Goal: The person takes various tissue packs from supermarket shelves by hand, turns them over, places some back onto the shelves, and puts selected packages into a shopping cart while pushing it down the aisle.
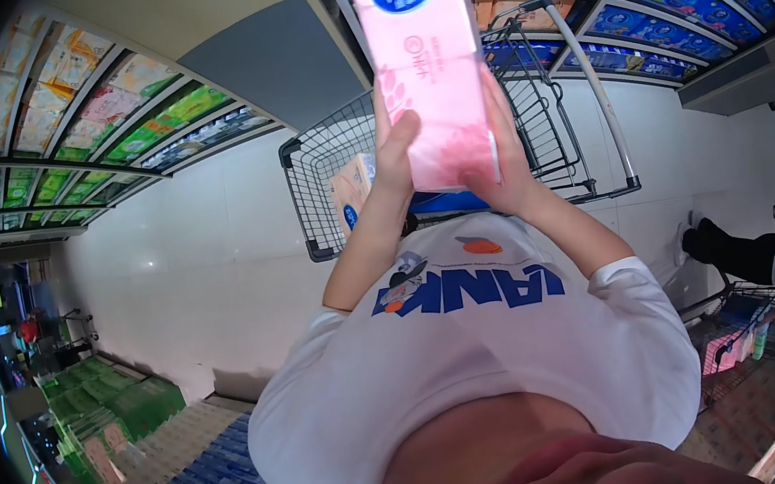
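Note:
Between my two hands is a long pink pack of tissues (434, 84) with a blue heart-shaped label near its far end. My left hand (396, 150) grips its left side, the thumb lying on the front face. On the right side, my right hand (505, 166) holds the pack near its lower corner. The pack is raised over a black wire shopping cart (335, 119). Inside the cart, a peach-coloured pack (353, 189) stands at the left, and part of a blue pack (448, 202) shows below the pink one.
Shelves of green and white packs (96, 113) stand at upper left, and shelves of blue packs (666, 0) at upper right. The cart handle (595, 94) is on the right. Stacked packs (204, 473) fill the lower left. Another person (752, 253) with a cart is at far right.

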The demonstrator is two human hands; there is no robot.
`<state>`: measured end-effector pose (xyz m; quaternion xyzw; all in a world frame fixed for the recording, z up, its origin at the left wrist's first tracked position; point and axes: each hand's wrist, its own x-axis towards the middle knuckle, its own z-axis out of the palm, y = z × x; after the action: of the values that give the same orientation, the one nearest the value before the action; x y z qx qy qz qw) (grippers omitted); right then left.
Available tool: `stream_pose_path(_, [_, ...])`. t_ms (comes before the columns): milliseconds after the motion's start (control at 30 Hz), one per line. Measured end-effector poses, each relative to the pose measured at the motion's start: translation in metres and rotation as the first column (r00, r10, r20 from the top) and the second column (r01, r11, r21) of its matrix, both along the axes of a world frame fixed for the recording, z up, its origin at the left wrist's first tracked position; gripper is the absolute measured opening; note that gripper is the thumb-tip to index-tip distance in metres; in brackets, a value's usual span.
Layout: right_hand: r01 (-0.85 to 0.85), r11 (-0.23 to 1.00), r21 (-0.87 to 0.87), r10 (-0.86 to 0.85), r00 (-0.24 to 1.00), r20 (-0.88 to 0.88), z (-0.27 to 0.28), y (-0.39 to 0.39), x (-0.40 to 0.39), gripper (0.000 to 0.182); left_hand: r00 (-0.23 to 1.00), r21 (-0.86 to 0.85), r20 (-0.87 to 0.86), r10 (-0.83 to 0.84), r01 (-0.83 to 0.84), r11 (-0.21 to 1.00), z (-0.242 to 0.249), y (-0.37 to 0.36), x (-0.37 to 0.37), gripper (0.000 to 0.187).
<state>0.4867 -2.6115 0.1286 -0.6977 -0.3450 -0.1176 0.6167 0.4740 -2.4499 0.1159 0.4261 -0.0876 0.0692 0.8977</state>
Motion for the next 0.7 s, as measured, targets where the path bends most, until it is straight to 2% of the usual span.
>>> stream_pose_path(33, [0.020,0.977,-0.213,0.035,0.968,0.250,0.018,-0.001,-0.001,0.076,0.997,-0.203,0.054,-0.049,0.059,0.977,-0.014,0.007,0.003,0.077])
stream_pose_path(67, [0.092,0.910,-0.405,0.122,0.873,0.473,0.035,0.000,0.000,0.068,0.992,-0.373,0.082,-0.093,0.118,0.920,-0.023,0.012,0.006,0.078])
stream_pose_path(100, [0.092,0.910,-0.404,0.121,0.873,0.472,0.049,0.005,0.000,0.068,0.999,-0.405,0.022,-0.035,0.041,0.914,-0.015,0.012,0.007,0.074])
stream_pose_path(167, [-0.162,0.908,-0.387,0.368,0.750,0.550,0.073,0.017,-0.011,0.052,0.999,-0.430,-0.036,0.007,-0.022,0.902,-0.013,0.020,0.009,0.069])
stream_pose_path(200, [0.075,0.939,-0.335,0.192,0.695,0.693,0.086,0.002,-0.012,0.049,0.999,-0.432,-0.049,0.019,-0.038,0.901,-0.013,0.024,0.013,0.066])
stream_pose_path(233, [0.305,0.921,-0.243,0.026,0.575,0.818,0.096,-0.025,-0.007,0.047,0.998,-0.432,-0.051,0.030,-0.049,0.900,-0.012,0.027,0.018,0.063])
stream_pose_path(267, [0.344,0.939,-0.013,-0.239,0.678,0.695,0.102,-0.043,0.006,0.040,0.998,-0.431,-0.043,0.036,-0.051,0.901,-0.006,0.032,0.020,0.061])
stream_pose_path(300, [0.363,0.901,0.237,-0.434,0.758,0.488,0.108,-0.061,0.019,0.032,0.998,-0.422,-0.039,0.043,-0.056,0.905,-0.004,0.036,0.024,0.059])
stream_pose_path(333, [0.306,0.916,0.259,-0.371,0.893,0.254,0.098,-0.067,0.043,0.035,0.998,-0.416,-0.041,0.056,-0.068,0.907,-0.004,0.038,0.030,0.056])
stream_pose_path(367, [0.274,0.906,0.321,-0.290,0.957,0.001,0.089,-0.074,0.067,0.038,0.996,-0.398,-0.046,0.070,-0.083,0.914,-0.006,0.039,0.037,0.054])
stream_pose_path(400, [0.151,0.971,0.183,-0.126,0.982,-0.144,0.057,-0.079,0.095,0.050,0.995,-0.377,-0.056,0.086,-0.101,0.921,-0.012,0.037,0.045,0.052])
stream_pose_path(433, [0.081,0.978,0.192,-0.024,0.958,-0.285,0.040,-0.075,0.111,0.050,0.993,-0.360,-0.072,0.090,-0.110,0.926,-0.018,0.034,0.051,0.050])
stream_pose_path(500, [0.074,0.955,0.289,0.039,0.929,-0.367,0.036,-0.070,0.122,0.051,0.996,-0.387,-0.078,0.039,-0.066,0.920,-0.014,0.027,0.061,0.047])
stream_pose_path(533, [0.078,0.947,0.310,0.048,0.925,-0.378,0.040,-0.072,0.124,0.051,0.996,-0.456,-0.074,-0.046,0.008,0.890,-0.004,0.029,0.059,0.050])
stream_pose_path(600, [0.070,0.944,0.321,0.062,0.922,-0.382,0.045,-0.077,0.126,0.051,0.969,-0.426,-0.244,-0.046,-0.065,0.902,0.016,0.030,0.055,0.052])
stream_pose_path(633, [0.062,0.945,0.322,0.069,0.922,-0.380,0.048,-0.077,0.128,0.052,0.958,-0.684,-0.034,-0.284,0.185,0.706,0.021,0.042,0.059,0.055])
stream_pose_path(667, [0.054,0.945,0.323,0.077,0.922,-0.380,0.049,-0.078,0.130,0.052,0.960,-0.679,-0.040,-0.279,0.179,0.712,0.025,0.042,0.057,0.055])
stream_pose_path(700, [0.045,0.946,0.322,0.083,0.923,-0.375,0.051,-0.079,0.132,0.052,0.981,-0.465,-0.088,-0.171,0.112,0.878,0.031,0.041,0.057,0.057])
